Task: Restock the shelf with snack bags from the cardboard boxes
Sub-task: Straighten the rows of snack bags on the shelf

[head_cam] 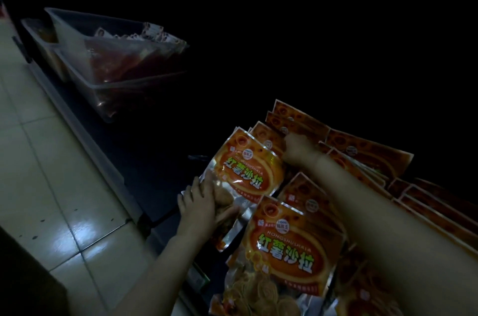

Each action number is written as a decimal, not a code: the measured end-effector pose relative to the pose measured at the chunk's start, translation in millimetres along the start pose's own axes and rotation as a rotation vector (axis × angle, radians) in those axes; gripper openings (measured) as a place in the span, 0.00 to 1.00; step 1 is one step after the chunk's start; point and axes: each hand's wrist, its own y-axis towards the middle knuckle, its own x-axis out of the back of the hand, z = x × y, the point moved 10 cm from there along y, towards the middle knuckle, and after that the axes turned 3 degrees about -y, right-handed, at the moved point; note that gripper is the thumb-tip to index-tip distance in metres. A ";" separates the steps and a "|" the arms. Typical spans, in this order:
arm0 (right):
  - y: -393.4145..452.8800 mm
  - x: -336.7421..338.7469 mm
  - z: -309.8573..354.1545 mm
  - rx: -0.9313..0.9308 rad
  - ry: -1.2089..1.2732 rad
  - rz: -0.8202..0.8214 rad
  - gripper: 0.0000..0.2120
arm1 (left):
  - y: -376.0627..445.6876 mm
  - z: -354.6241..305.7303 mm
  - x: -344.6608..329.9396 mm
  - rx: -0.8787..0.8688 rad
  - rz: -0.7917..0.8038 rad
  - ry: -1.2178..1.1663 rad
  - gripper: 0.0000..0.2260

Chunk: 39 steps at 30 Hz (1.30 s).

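Observation:
Several orange snack bags with green lettering stand in rows on a dark shelf. My left hand lies flat with spread fingers against the lower part of the frontmost bag, which leans to the left. My right hand reaches deeper into the row and touches the bags behind; its fingers are hidden among the packs. A nearer bag stands in front of my right forearm. No cardboard box is in view.
A clear plastic bin with reddish packets sits further along the shelf at upper left. Pale floor tiles run along the shelf's left edge. The back of the shelf is too dark to make out.

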 end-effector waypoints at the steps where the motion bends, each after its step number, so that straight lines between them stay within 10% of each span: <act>1: 3.2 -2.0 -1.3 0.022 0.007 0.025 0.10 | -0.6 2.5 -1.0 -0.017 0.016 0.030 0.55; 7: 3.6 -8.6 0.1 0.060 0.153 0.045 0.12 | -17.9 17.1 -4.0 -0.048 0.032 0.177 0.64; 19: -35.0 1.1 4.2 0.127 0.162 -0.128 0.11 | 28.5 -43.1 40.9 -0.054 -0.051 -0.441 0.57; 30: -17.3 -1.4 -18.5 0.023 0.312 -0.073 0.18 | 54.9 -46.0 41.3 -0.048 -0.055 -0.240 0.43; 39: -7.8 -8.3 -7.8 0.077 0.278 0.026 0.11 | 65.2 -120.2 40.5 -0.397 -0.089 0.181 0.28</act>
